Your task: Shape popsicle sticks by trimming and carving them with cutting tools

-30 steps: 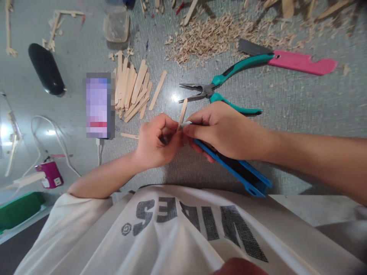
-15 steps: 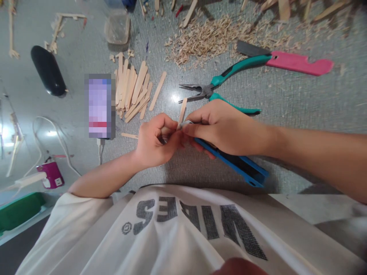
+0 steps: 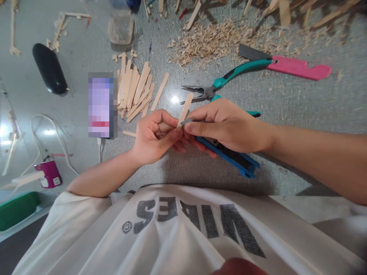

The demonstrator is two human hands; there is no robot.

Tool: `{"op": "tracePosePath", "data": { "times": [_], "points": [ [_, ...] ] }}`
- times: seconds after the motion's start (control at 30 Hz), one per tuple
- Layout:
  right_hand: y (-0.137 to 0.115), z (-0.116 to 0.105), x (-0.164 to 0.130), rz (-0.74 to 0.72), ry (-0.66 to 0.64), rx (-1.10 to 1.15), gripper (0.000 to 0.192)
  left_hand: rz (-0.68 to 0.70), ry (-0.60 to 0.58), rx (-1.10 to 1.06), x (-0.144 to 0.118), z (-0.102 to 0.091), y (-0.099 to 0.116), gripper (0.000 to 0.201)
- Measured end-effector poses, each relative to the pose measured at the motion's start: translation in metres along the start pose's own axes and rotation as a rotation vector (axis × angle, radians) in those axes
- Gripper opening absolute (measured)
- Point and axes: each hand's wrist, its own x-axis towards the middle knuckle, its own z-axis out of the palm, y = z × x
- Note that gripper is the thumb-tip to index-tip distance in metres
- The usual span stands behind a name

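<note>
My left hand [image 3: 153, 136] pinches a pale wooden craft stick [image 3: 185, 107] that points up and away from me. My right hand [image 3: 226, 125] grips a blue utility knife [image 3: 229, 156], and its grey blade tip [image 3: 187, 121] rests against the stick just above my left thumb. The knife's blue handle sticks out below my right palm toward my chest. Both hands hover low over the grey table [image 3: 301, 107].
A pile of craft sticks [image 3: 134, 89] lies beyond my left hand, next to a phone [image 3: 102, 105]. Teal-handled pliers [image 3: 220, 82], a pink-handled blade tool [image 3: 286, 65] and wood shavings [image 3: 218, 40] lie farther back. A black case [image 3: 50, 68], white cable and magenta plug [image 3: 48, 173] are left.
The stick has tilted and slid up a little, showing more of its length above my fingers. My left fingers have loosened their curl. The knife handle has drawn in closer to my right hand.
</note>
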Motion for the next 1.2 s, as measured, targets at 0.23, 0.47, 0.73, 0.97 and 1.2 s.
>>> {"op": "tracePosePath", "data": {
  "times": [0.23,0.47,0.73,0.97,1.2],
  "points": [
    [-0.003,0.001,-0.002,0.008,0.017,-0.071,0.043,-0.013,-0.028,0.01,0.002,-0.002,-0.002,0.047],
    [-0.001,0.0,-0.003,-0.001,0.028,-0.07,0.039,-0.003,-0.009,0.02,0.003,-0.002,-0.002,0.047],
    [0.002,0.006,-0.002,-0.048,0.119,-0.16,0.034,0.042,0.048,0.046,0.002,0.003,-0.004,0.049],
    [-0.003,0.013,-0.002,-0.058,0.227,-0.236,0.037,0.115,0.046,0.122,0.002,0.002,-0.007,0.044],
    [-0.007,0.014,-0.003,0.041,0.239,-0.208,0.046,0.17,0.05,0.195,-0.002,0.004,-0.01,0.035]
  ]
}}
